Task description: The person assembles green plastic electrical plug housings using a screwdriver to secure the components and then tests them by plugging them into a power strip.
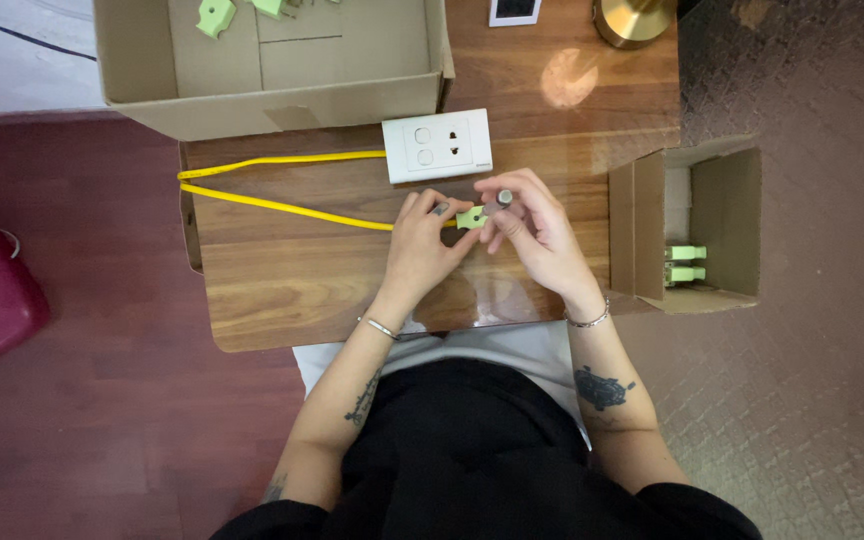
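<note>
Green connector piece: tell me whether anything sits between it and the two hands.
Nothing visible does. The left hand and right hand both pinch the green connector piece directly, at the end of the yellow cable. The white socket plate lies just beyond it on the wooden table, apart from the fingers.

Both hands over wooden bench (282, 290). Left hand (420, 250) and right hand (537, 228) pinch a small green connector (471, 217) on the end of a yellow cable (282, 206); grip detail is hard to make out. White wall socket plate (438, 145) just behind. Large cardboard box (272, 100) at back, small cardboard box (697, 225) on the right holding green parts (685, 262).
</note>
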